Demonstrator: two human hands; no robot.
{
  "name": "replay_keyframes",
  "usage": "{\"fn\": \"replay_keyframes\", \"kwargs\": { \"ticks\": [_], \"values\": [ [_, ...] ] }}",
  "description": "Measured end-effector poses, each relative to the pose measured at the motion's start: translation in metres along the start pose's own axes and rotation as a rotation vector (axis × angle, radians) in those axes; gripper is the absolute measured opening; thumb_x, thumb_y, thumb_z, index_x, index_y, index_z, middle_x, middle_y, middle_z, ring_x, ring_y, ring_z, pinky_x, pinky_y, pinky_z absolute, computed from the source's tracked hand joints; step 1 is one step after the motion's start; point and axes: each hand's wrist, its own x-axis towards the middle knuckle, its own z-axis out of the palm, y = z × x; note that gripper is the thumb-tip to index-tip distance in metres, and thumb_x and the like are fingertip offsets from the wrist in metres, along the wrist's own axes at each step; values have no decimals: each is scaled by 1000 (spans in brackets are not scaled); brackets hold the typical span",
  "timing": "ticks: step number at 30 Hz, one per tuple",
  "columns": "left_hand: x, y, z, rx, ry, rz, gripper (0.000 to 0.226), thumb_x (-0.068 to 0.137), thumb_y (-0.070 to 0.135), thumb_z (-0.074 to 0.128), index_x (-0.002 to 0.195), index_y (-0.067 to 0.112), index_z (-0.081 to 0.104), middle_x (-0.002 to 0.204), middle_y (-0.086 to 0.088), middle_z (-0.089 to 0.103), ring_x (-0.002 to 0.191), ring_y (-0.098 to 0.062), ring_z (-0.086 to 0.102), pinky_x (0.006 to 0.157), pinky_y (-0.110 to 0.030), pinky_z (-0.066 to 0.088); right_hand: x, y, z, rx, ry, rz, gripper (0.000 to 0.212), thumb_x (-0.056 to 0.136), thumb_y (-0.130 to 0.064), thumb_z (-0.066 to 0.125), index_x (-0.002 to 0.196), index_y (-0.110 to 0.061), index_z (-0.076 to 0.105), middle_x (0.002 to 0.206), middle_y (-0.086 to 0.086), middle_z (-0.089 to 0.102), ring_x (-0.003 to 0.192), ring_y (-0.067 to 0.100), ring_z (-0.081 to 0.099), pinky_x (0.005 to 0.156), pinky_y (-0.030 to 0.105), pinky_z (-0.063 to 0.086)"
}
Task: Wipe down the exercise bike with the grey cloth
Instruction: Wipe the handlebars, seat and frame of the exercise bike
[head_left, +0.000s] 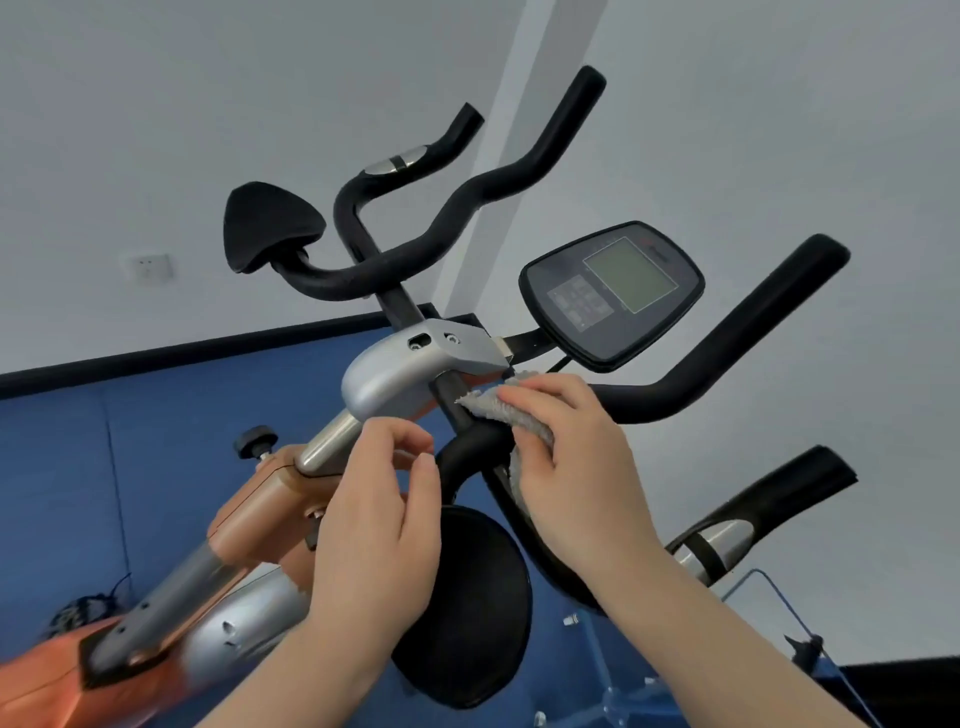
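Observation:
The exercise bike fills the view, tilted: black foam handlebars (467, 208), a silver clamp housing (395, 374), an orange frame (260, 514) and a dark console (613, 296) with a grey screen. My right hand (566, 467) presses the grey cloth (498, 410) against the black bar just below the silver housing; part of the cloth hangs down behind the bar. My left hand (379, 514) hovers beside it at the chrome post (327, 441), fingers curled with fingertips near each other and nothing visibly in them.
A black elbow pad (265, 228) sits upper left and another (467, 608) lies under my hands. Black knob (254, 439) on the orange frame. Grey walls, a wall socket (148, 267), blue floor mat (78, 493) and a blue metal frame (779, 597) at lower right.

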Motion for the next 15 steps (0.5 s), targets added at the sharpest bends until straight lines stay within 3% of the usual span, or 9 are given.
{"fn": "replay_keyframes", "kwargs": {
  "ticks": [4, 8, 15],
  "values": [
    [-2, 1, 3, 31, 59, 31, 8, 90, 38, 38, 91, 39, 45, 82, 12, 58, 79, -4, 56, 61, -26, 43, -15, 0, 0, -3, -207, -173, 41, 90, -5, 53, 123, -28, 62, 127, -16, 50, 115, 8, 49, 95, 23, 44],
    [-5, 2, 2, 76, 98, -5, 7, 91, 38, 38, 92, 37, 45, 82, 12, 57, 79, -3, 55, 67, -37, 49, -30, 26, -22, -160, -350, -263, 41, 92, -9, 51, 122, -36, 61, 122, -23, 53, 107, 8, 47, 85, 21, 44],
    [-11, 5, 8, 102, 151, -52, 12, 90, 42, 34, 88, 36, 45, 76, 13, 57, 75, 0, 55, 55, -27, 39, -17, 25, -19, -211, -242, -227, 34, 91, -8, 51, 115, -29, 65, 110, -15, 62, 102, 10, 51, 81, 18, 40]
  ]
}}
